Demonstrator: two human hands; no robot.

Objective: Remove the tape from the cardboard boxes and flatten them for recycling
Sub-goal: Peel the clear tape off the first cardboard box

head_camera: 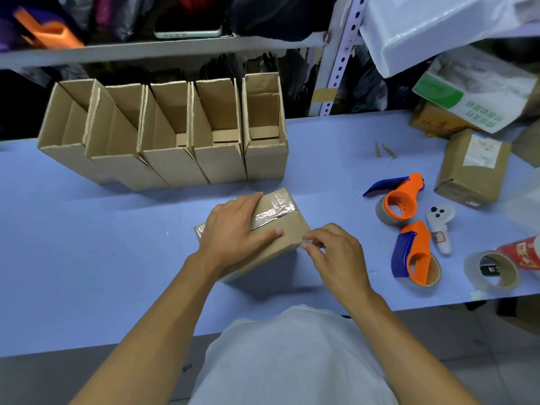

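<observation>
Under both hands, a taped cardboard box [274,226] sits on the blue tabletop [87,244]; the left hand [233,229] lies flat with straight fingers on its top. The right hand [336,252] pinches clear tape [305,244] at the box's near right corner. Beyond the hands stands a row of open boxes [163,135]; right of them lie two tape dispensers [406,229].

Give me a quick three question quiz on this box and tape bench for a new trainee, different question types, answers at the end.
1. True or false: the left hand rests flat on the small taped brown cardboard box.
2. How many open brown cardboard boxes stand in the row behind it?
3. Multiple choice: the right hand fingers pinch A) an orange and blue tape dispenser, B) clear tape at the small box's corner, C) the bare roll of clear tape.

Key: 1 true; 2 five; 3 B.
</observation>
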